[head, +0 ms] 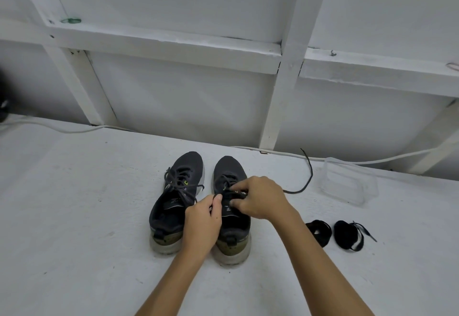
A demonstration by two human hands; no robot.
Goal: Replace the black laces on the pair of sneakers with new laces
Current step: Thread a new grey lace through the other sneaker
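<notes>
1. Two dark sneakers stand side by side on the white surface point(74, 216), toes pointing away.
2. Left sneaker point(176, 199): old lace still tied, untouched.
3. Right sneaker point(229, 206): left hand point(202, 223) and right hand point(258, 197) pinch its lace point(301, 181) with curled fingers, partly pulled free.
4. Two coiled new laces point(334, 235) wait beside, unused.
</notes>
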